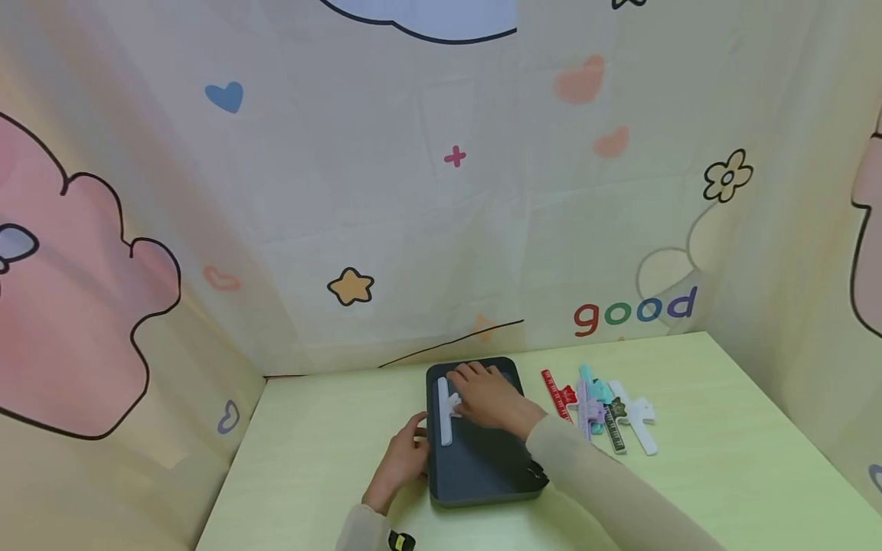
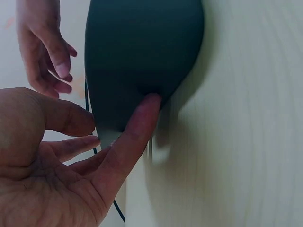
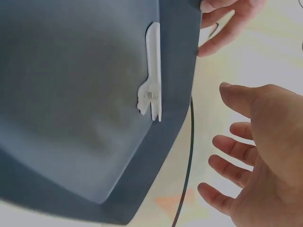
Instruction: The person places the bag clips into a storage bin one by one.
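a dark grey tray [image 3: 71, 94] fills most of the right wrist view, its rounded corner low in the frame. a white clip [image 3: 152, 71] lies inside it along the raised rim. the right hand [image 3: 258, 156] is spread beside the tray with fingers [image 3: 227, 144] relaxed and apart, touching nothing. at the top edge, the fingers of the left hand [image 3: 222, 23] rest against the tray's rim. a thin dark line [image 3: 188, 156] runs across the pale cloth under the hands.

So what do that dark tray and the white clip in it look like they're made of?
The tray looks like matte dark grey plastic: smooth moulded rim, rounded corners, no shine. The white clip seems to be glossy hard plastic, one flat moulded piece; material not certain.
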{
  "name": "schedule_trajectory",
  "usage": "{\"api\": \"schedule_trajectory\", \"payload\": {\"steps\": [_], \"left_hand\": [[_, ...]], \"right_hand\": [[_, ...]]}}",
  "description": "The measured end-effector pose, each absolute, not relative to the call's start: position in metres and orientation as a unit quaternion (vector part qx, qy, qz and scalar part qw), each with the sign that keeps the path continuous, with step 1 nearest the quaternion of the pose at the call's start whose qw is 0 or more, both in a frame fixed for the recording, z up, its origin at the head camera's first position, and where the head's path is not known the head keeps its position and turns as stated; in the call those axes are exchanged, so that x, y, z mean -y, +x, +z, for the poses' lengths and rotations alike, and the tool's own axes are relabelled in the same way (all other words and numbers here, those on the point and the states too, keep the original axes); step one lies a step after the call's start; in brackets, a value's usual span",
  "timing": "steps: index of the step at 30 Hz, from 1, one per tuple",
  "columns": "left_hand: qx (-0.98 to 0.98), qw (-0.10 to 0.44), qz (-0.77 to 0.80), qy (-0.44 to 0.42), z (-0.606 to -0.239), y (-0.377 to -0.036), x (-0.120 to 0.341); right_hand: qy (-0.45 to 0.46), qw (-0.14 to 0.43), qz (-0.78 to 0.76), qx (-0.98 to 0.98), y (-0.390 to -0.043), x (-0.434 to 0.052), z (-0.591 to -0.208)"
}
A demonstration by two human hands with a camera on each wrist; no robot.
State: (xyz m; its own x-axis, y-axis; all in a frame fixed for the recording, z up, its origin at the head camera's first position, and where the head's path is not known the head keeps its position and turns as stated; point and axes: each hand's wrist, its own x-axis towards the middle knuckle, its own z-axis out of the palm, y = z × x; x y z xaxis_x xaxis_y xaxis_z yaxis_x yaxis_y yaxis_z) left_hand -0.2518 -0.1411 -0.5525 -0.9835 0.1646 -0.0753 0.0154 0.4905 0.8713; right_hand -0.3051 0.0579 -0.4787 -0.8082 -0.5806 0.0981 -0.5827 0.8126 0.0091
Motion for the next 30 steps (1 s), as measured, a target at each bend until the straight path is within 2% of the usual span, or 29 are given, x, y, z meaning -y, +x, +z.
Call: {"api": "schedule_trajectory", "payload": {"steps": [7,23,30], "left_hand": [[-0.874,0.054,0.478,0.063,-0.553,-0.251,0.14],[-0.876,0.05,0.474,0.069,-0.551,-0.251,0.141],[-0.862,0.071,0.499,0.051,-0.551,-0.248,0.138]], "right_hand": [[0.309,0.101,0.051,0.944,-0.297,-0.079,-0.474],[0.294,0.155,0.065,0.941,-0.289,-0.125,-0.457],[0.273,0.158,0.049,0.948,-0.287,-0.155,-0.457]]}}
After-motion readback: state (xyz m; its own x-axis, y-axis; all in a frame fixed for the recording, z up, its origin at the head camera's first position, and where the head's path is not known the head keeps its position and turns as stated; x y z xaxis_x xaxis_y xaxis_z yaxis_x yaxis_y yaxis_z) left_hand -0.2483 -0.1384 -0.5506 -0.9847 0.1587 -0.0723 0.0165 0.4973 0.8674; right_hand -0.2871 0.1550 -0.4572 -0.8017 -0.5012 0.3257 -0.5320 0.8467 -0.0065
